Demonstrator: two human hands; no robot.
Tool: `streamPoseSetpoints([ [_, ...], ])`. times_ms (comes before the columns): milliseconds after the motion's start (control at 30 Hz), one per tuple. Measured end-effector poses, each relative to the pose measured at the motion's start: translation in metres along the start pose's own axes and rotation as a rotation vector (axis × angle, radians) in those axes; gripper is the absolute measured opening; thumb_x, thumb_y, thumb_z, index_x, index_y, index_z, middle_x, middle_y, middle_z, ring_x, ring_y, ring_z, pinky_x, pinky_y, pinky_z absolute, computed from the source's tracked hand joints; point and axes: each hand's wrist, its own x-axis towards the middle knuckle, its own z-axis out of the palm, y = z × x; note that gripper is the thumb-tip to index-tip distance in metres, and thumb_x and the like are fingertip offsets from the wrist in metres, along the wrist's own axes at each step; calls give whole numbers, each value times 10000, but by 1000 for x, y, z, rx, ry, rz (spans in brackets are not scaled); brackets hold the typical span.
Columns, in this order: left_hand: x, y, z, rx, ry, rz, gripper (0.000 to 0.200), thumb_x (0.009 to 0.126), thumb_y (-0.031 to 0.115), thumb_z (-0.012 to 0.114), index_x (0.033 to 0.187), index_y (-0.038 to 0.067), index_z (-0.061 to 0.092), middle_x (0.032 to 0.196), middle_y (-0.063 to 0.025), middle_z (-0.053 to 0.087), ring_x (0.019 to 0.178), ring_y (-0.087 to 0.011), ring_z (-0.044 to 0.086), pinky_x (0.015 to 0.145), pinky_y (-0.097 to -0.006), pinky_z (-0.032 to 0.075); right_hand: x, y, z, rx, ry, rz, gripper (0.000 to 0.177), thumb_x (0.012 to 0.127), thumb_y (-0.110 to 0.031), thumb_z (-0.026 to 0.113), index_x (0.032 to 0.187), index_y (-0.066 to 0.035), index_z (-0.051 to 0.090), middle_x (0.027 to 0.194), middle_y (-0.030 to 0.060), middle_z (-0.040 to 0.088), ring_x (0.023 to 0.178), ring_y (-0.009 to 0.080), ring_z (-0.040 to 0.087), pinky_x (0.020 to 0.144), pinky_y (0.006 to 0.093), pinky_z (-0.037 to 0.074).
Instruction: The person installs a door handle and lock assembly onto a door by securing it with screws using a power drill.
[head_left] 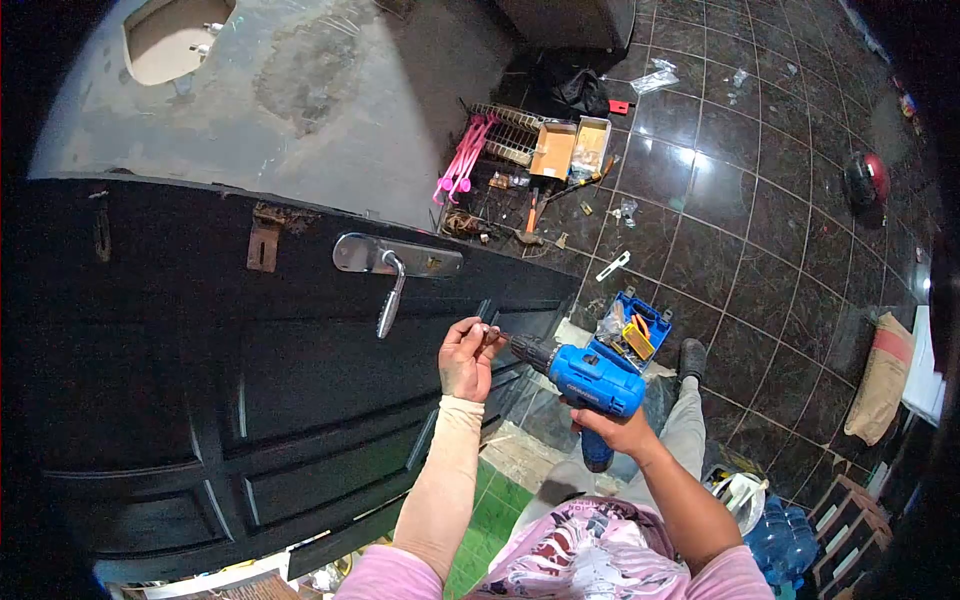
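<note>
A blue cordless drill (597,379) points left, its black chuck toward my left hand. My right hand (622,432) is wrapped round its grip. The fingers of my left hand (470,357) are pinched together at the tip of the drill's bit; what they hold there is too small to make out. Beside my left hand stands a dark panelled door (300,360) with a silver handle plate (400,258) and lever. A rusty metal latch piece (264,247) is on the door left of the handle.
An open blue toolbox (655,318) lies on the dark tiled floor beyond the drill. Farther off are a hammer (532,215), pink hangers (464,160), a wire rack (508,133) and small boxes (553,152). Water bottles (780,540) stand at lower right.
</note>
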Motion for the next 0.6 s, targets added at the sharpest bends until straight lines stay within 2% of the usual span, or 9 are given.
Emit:
streamPoseSetpoints([
  [400,2,6,-9,190,-155,129,122,935,25,614,1057,25,609,900,-92,673,837,-200,673,817,-389,580,-2,-4,-5,-29,2,24,303,808,-89,772,1076,-22,647,922,52,678,755,135,659,672,298,549],
  [533,-3,18,-2,316,-175,136,127,932,53,630,1050,14,604,883,-98,669,810,-202,673,808,-387,582,0,18,-15,-162,-8,-84,340,803,-113,783,1098,-20,643,922,53,681,773,132,660,679,305,547],
  [600,-5,18,1,250,-166,129,133,932,61,634,1053,14,605,881,-98,670,806,-201,673,802,-382,582,-3,10,-9,-143,-13,-78,361,803,-125,783,1117,-21,638,928,56,685,790,132,662,682,310,547],
])
